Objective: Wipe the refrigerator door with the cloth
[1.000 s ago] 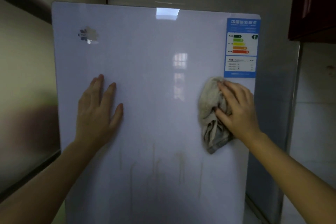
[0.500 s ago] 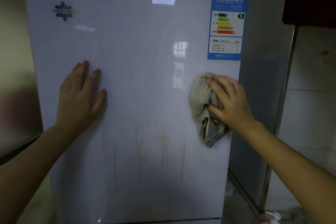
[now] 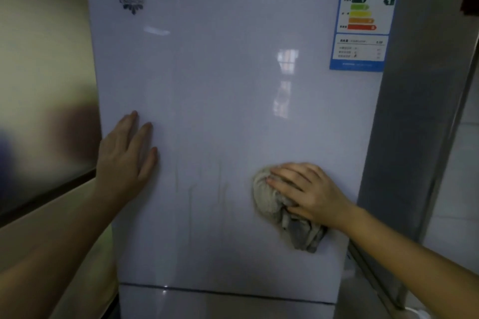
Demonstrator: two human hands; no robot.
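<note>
Grey-beige and bunched into a wad, the cloth [image 3: 269,202] is pressed against the lower right part of the refrigerator door [image 3: 220,85], with a loose tail hanging below the wrist. The right hand [image 3: 311,194] has its fingers laid across the top of the wad and its thumb hooked into the folds, so it both holds and presses the cloth. The left hand [image 3: 127,158] lies flat on the door near its left edge, fingers straight and together, holding nothing; it looks like a brace.

The step in hand seems to be the wiping stroke itself, low on the panel. Between the two hands faint vertical run marks [image 3: 197,186] show on the gloss, so the job looks only partly done; the next move probably calls for carrying the wad leftward across those marks with firm, even pressure while the flat hand steadies the door.

Counted: two hands; one cloth; several run marks, too faint to number; one seam [image 3: 220,290] with a second door front [image 3: 220,305] below it. Further up are one blue energy label [image 3: 363,18] at the top right corner and one dark flower-shaped logo [image 3: 132,1] at the top left; beyond these, the grey flank of the refrigerator [image 3: 404,137] runs back on the right.
</note>
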